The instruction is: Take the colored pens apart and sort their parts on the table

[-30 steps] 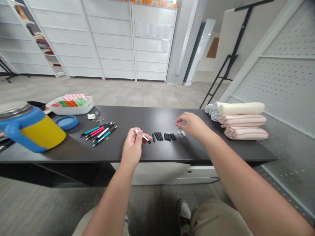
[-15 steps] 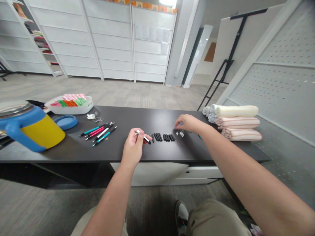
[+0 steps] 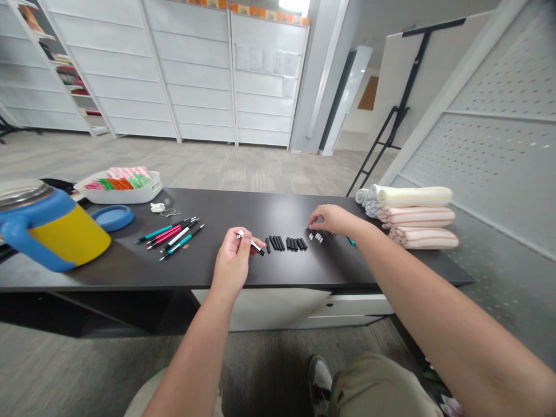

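My left hand (image 3: 234, 255) is closed round a white-and-black pen part (image 3: 256, 247), its black end pointing right over the desk. Just to the right lie two groups of short black pen grips (image 3: 276, 243), side by side. My right hand (image 3: 332, 220) reaches over the desk with thumb and fingertips pinched together; whatever is between them is too small to make out. Close below those fingertips are several small white pieces (image 3: 319, 237). A teal piece (image 3: 351, 241) shows partly beneath my right wrist. Assembled pens (image 3: 178, 234) in teal, red and white lie left of my left hand.
On the left stand a yellow-and-blue jug (image 3: 73, 231), a blue lid (image 3: 113, 218) and a white basket (image 3: 150, 188) of colourful packets. Rolled towels (image 3: 419, 217) are stacked at the right end of the black desk (image 3: 243, 202). A perforated panel (image 3: 499, 150) borders the right side.
The view has shifted slightly. Both hands keep nearly the same place and grip, and a little more of the teal piece shows near my right wrist.
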Demonstrator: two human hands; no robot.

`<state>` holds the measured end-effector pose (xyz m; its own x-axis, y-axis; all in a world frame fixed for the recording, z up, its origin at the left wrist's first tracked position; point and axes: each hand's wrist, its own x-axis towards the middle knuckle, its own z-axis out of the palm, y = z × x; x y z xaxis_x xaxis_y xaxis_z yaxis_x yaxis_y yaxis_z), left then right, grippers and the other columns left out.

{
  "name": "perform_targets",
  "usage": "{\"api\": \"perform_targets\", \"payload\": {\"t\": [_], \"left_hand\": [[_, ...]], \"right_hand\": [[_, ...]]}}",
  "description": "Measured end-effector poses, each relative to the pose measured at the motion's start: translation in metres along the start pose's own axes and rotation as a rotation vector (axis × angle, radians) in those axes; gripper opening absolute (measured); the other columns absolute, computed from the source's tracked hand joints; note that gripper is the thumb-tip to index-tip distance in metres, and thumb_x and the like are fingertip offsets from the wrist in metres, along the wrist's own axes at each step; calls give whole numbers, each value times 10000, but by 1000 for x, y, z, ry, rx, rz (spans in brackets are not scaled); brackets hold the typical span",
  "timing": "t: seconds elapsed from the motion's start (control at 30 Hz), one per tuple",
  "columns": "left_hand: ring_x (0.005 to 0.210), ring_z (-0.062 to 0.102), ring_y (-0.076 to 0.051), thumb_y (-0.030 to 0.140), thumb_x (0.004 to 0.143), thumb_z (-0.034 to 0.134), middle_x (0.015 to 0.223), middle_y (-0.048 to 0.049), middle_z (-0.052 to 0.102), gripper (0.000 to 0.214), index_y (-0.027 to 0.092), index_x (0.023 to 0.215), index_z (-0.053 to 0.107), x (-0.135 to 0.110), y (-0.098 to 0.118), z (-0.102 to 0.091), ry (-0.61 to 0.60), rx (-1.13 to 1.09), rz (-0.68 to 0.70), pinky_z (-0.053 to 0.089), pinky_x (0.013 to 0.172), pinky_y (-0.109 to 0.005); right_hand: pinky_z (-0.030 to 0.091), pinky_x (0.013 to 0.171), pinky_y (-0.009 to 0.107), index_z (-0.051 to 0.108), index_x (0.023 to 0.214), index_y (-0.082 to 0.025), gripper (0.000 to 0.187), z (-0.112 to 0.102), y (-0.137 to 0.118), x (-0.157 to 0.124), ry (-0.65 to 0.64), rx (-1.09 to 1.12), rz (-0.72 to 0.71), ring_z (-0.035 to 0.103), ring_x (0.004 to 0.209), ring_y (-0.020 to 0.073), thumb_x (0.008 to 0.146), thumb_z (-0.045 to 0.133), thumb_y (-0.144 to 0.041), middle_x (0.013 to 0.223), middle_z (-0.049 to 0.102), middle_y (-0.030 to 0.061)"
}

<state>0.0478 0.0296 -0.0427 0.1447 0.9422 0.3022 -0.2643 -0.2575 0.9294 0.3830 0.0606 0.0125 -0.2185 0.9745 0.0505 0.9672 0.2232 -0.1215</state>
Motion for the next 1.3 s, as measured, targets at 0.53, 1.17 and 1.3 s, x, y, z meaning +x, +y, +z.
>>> {"api": "perform_targets", "payload": {"t": [0.53, 1.17, 1.3], "left_hand": [[799, 680, -171, 496, 1016, 605, 864, -34, 776, 275, 230, 1017, 536, 2, -1, 0, -18, -5, -5, 494, 745, -278], [807, 691, -118, 327, 871, 824, 891, -13, 702, 250, 172, 952, 646, -16, 5, 40, -10, -453, -278, 569, 835, -261], [872, 702, -133, 264, 868, 824, 932, -39, 720, 196, 150, 943, 682, -21, 5, 52, -58, -578, -436, 571, 905, -284]], "right_hand": [[493, 921, 368, 814, 1040, -202, 198, -13, -23, -23, 285, 65, 32, 666, 996, 257, 900, 750, -328, 1063, 741, 103], [408, 597, 263, 774, 1056, -218, 290, 67, -154, -63, 489, 1093, 95, 525, 638, 132, 857, 815, -424, 719, 637, -20], [473, 657, 281, 781, 1056, -223, 251, 59, -152, -66, 540, 1153, 125, 590, 685, 151, 867, 801, -386, 776, 688, 2]]}}
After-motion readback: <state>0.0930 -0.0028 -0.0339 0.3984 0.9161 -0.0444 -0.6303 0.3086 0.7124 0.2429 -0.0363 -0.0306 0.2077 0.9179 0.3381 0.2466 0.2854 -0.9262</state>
